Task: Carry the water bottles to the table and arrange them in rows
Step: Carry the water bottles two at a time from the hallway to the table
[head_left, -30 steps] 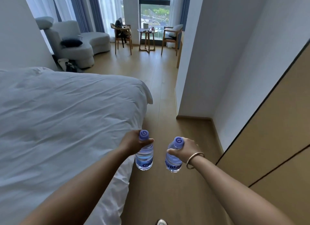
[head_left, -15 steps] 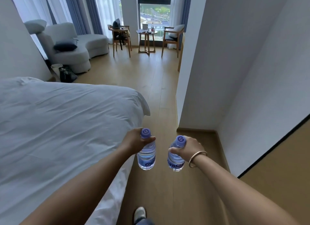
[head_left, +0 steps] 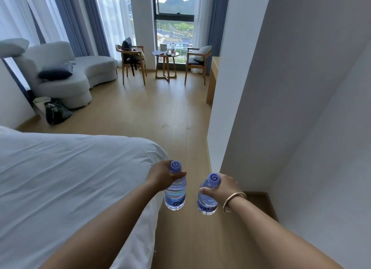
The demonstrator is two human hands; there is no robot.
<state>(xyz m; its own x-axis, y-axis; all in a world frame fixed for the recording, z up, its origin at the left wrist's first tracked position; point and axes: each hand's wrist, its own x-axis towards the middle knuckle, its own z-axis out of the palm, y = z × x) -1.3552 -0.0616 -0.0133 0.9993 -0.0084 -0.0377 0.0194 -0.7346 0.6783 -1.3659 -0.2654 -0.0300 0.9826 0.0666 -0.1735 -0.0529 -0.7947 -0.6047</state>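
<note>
The left hand (head_left: 160, 176) grasps one water bottle (head_left: 175, 190) by its neck, fingers curled just under the purple cap. The right hand (head_left: 222, 189) grasps a second bottle (head_left: 206, 198) the same way. Both bottles hang upright over the wooden floor (head_left: 166, 116), beside the bed (head_left: 60, 178). The small round table (head_left: 165, 65) stands far ahead by the window, between two chairs.

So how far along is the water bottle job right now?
Early to middle. Done: both bottles are picked up. In hand: the left hand grips one water bottle near its cap, the right hand grips another bottle, both carried upright beside the bed. Left: cross the floor to the small round table by the window, set them down and line them up in rows.
</note>
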